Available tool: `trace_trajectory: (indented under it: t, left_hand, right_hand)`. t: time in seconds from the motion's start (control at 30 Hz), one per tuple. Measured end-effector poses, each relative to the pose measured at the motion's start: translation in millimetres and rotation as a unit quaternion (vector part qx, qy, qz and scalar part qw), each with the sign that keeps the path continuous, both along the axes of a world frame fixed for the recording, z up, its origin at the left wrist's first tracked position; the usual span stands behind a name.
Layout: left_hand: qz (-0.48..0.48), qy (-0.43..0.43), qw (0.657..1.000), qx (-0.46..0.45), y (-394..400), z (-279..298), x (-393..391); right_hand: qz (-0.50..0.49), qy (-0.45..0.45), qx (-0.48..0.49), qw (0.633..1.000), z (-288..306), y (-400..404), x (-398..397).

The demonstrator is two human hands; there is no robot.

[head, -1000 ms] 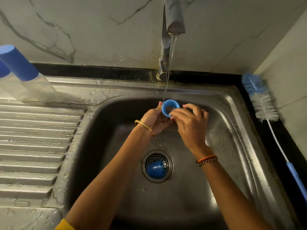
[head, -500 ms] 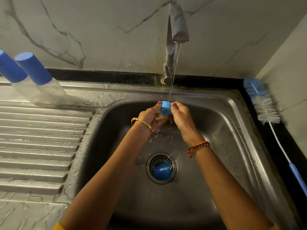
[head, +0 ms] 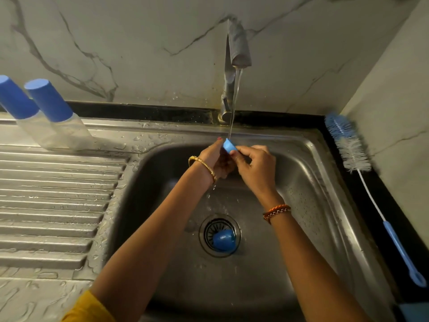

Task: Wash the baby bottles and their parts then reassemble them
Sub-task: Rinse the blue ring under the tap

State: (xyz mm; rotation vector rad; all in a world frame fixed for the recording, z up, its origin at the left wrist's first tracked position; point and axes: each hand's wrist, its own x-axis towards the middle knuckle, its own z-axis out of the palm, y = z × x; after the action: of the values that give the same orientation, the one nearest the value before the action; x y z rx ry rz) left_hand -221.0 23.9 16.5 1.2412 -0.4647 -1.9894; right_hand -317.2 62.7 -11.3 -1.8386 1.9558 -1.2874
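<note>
Both the left hand (head: 217, 159) and right hand (head: 254, 166) pinch the wet blue ring (head: 229, 145) under the tap stream (head: 233, 108); slick fingers could drop it toward the sink's (head: 308, 182) drain (head: 219, 235).

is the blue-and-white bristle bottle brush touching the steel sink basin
Apart. The head view shows the blue-and-white bristle bottle brush lying on the black counter strip right of the steel sink basin, with dark counter visible between them.

Veined marble wall (head: 139, 43) behind steel sink (head: 325, 182), dim light.
</note>
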Motion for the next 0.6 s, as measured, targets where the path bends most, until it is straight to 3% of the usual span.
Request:
trace_trajectory:
  t: [0.07, 0.17, 0.33, 0.5, 0.6]
  left_hand:
    - [0.015, 0.0, 0.999, -0.035, 5.5, -4.5, -3.5]
    - [0.033, 0.022, 0.998, -0.043, 4.2, -8.4, -1.3]
    - [-0.017, -0.003, 1.0, -0.019, 2.5, -4.8, 11.1]
    - [0.009, 0.097, 0.995, -0.002, 2.7, -18.7, 11.2]
    - [-0.013, 0.07, 0.997, -0.042, 6.2, -30.2, 15.1]
  right_hand:
    - [-0.033, 0.004, 0.019, 0.999, 0.1, -2.1, 4.3]
    - [0.009, 0.012, 0.011, 1.0, 0.5, -0.3, 8.8]
    - [0.067, 0.193, -0.073, 0.976, -4.6, 4.8, -11.1]
    - [0.05, 0.255, -0.093, 0.961, -0.7, -1.8, 2.1]
    - [0.053, 0.25, -0.13, 0.958, -11.2, 5.0, 0.9]
